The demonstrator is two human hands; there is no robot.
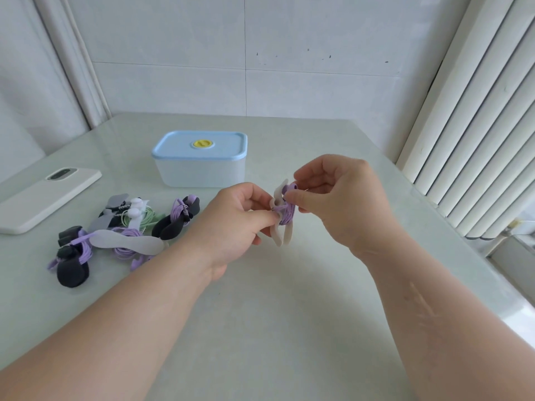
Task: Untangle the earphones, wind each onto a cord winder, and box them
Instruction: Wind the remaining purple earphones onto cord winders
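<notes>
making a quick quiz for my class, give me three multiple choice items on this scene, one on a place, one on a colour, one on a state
1. Where does the phone lie relative to the box?
A) left of it
B) on top of it
C) right of it

2. What colour is the cord wound on the winder held by the left hand and the right hand?
A) green
B) purple
C) red

3. Where is the box's lid?
A) on the box
B) flat on the table
C) leaning on the wall

Answers:
1 A, the phone lies to the left, apart from the box.
2 B, purple turns show between the two hands.
3 A, the blue lid sits on the box.
</notes>
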